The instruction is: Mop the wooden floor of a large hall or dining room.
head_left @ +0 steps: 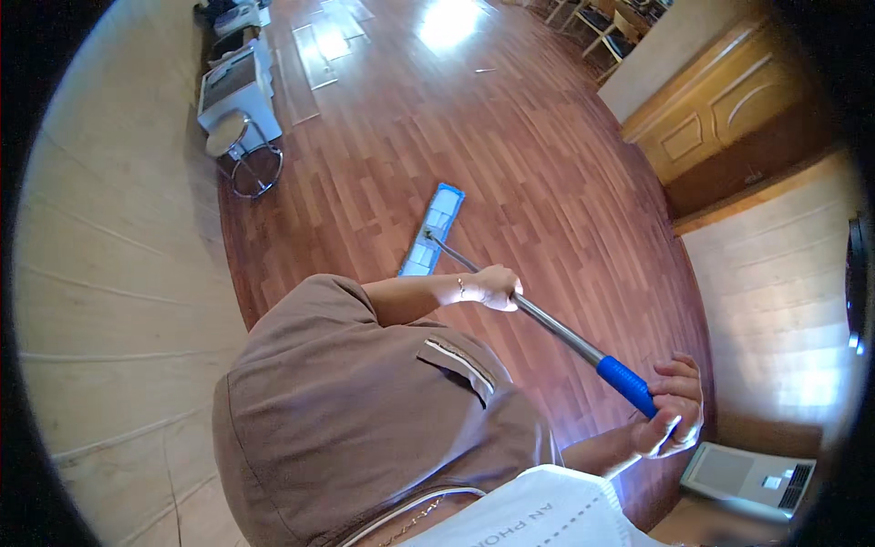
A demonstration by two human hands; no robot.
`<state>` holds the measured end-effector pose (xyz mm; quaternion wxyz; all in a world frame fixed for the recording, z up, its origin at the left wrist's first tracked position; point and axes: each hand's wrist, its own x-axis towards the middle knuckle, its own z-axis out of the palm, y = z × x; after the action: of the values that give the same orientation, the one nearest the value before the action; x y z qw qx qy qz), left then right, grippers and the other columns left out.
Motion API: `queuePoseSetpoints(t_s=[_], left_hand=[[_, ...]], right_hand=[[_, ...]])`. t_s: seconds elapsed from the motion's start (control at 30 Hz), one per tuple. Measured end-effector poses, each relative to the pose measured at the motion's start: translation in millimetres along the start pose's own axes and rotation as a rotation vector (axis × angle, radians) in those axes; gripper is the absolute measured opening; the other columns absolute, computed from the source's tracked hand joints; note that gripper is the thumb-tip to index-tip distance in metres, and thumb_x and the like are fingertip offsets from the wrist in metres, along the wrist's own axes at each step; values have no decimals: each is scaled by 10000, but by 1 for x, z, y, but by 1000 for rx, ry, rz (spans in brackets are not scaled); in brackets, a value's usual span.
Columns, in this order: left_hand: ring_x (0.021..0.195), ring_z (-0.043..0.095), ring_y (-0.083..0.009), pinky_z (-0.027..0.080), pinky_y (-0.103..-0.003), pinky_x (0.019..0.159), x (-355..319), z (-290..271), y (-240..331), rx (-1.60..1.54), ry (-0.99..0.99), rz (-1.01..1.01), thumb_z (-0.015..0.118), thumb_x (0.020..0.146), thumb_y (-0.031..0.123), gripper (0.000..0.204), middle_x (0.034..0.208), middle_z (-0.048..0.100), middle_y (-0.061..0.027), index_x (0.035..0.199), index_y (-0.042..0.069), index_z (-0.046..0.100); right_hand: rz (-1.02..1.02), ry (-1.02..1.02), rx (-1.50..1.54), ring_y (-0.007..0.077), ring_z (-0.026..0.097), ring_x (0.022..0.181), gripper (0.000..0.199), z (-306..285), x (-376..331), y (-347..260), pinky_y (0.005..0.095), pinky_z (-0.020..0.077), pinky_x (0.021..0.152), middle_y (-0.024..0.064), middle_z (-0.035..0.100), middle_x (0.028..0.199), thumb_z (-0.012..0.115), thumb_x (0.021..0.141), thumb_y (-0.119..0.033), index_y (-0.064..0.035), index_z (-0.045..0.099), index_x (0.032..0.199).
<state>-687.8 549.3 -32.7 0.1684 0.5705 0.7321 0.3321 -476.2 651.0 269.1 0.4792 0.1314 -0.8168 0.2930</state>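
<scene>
A flat mop with a blue-edged, pale rectangular head (439,219) lies against the wooden floor ahead of me. Its metal pole (561,330) slants back toward my right side and ends in a blue ribbed grip (626,385). My left hand (495,287), with a bracelet at the wrist, is closed around the middle of the pole. At the top end, my right hand (676,406) holds the blue grip, thumb on the near side and fingers loosely curled; the tip of the grip is hidden in the palm.
A round stool (246,150) and a white cabinet (241,96) stand along the left wall. On the right are a wooden door (729,100) and a pale boxy appliance (752,479). Chairs (624,32) show at far right. Flat panels (314,59) lie on the far floor.
</scene>
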Motion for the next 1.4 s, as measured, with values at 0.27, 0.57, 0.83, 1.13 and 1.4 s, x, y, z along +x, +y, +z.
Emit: queuePoseSetpoints(t_s=[0.27, 0.57, 0.83, 1.13, 1.4], left_hand=[[654, 603, -379, 457, -482, 571, -84, -37, -60, 50, 139, -207, 621, 670, 255, 167, 649, 617, -135, 606, 100, 618], [700, 607, -379, 486, -463, 613, -205, -48, -130, 149, 163, -471, 666, 664, 292, 193, 669, 623, -152, 620, 109, 623], [810, 632, -341, 477, -497, 664, -300, -54, -175, 294, 159, -760, 651, 674, 257, 133, 792, 658, -115, 720, 133, 664], [929, 605, -291, 407, -508, 762, -338, -61, -198, 311, 410, -988, 663, 651, 271, 116, 868, 656, -67, 724, 183, 681], [878, 602, -298, 412, -474, 723, -295, -70, -203, 383, 306, -776, 649, 636, 254, 99, 822, 647, -70, 695, 177, 665]], right_hand=[[83, -136, 351, 288, 620, 669, 290, 66, -3, 37, 478, 490, 682, 109, 596, 704, 593, 899, -299, -60, 524, 751], [234, -524, 1151, 293, 670, 785, 161, 163, -23, 57, 463, 466, 793, 110, 674, 751, 700, 781, -184, -34, 647, 760], [425, -725, 1200, 308, 653, 882, 120, 237, -47, 48, 462, 433, 874, 112, 668, 790, 675, 790, -124, -19, 626, 759], [588, -877, 1221, 243, 571, 905, 109, 275, -43, 25, 380, 435, 836, 98, 622, 820, 614, 858, -58, 15, 597, 779], [563, -747, 1052, 262, 596, 892, 64, 238, -31, 11, 422, 432, 863, 111, 630, 830, 644, 831, -23, 7, 598, 799]])
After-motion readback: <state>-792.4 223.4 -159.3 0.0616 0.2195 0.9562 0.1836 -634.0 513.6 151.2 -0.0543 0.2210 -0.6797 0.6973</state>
